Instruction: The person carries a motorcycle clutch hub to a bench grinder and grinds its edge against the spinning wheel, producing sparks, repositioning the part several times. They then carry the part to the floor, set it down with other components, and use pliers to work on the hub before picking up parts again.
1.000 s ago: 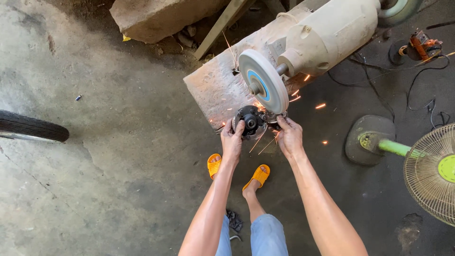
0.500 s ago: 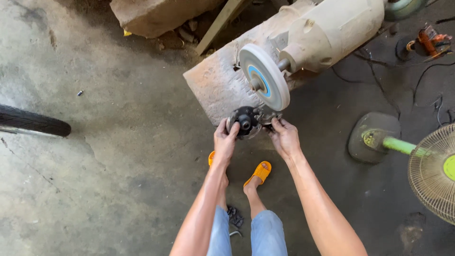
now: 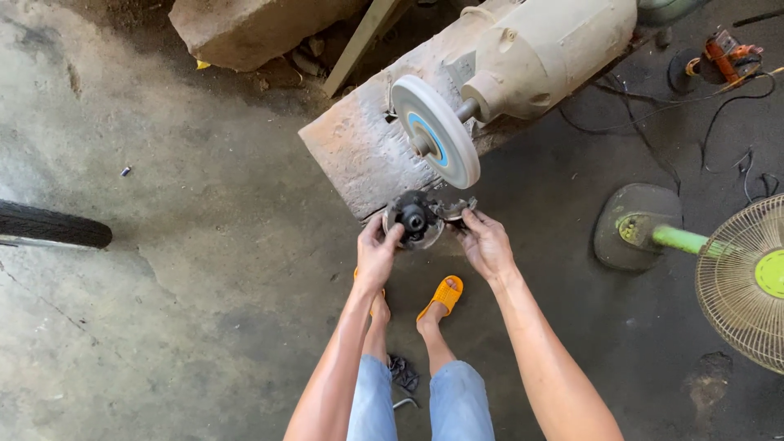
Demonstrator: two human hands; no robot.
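Observation:
Both my hands hold a round dark metal part (image 3: 416,218) with a central hub and a jagged silver edge. My left hand (image 3: 377,251) grips its left rim, my right hand (image 3: 483,243) its right side. The part sits just below the white and blue grinding wheel (image 3: 435,131), apart from it, with no sparks showing. The wheel is mounted on a cream bench grinder motor (image 3: 549,47) that rests on a worn block (image 3: 359,155).
A green pedestal fan (image 3: 747,273) with a round base (image 3: 633,227) stands at the right. A bicycle tyre (image 3: 51,224) lies at the left edge. Cables and an orange tool (image 3: 725,51) are at the top right. My feet in orange sandals (image 3: 445,294) stand on concrete.
A second ago the part was against the wheel and throwing sparks. It has since come away from the wheel and the sparks have stopped. Both hands still hold it.

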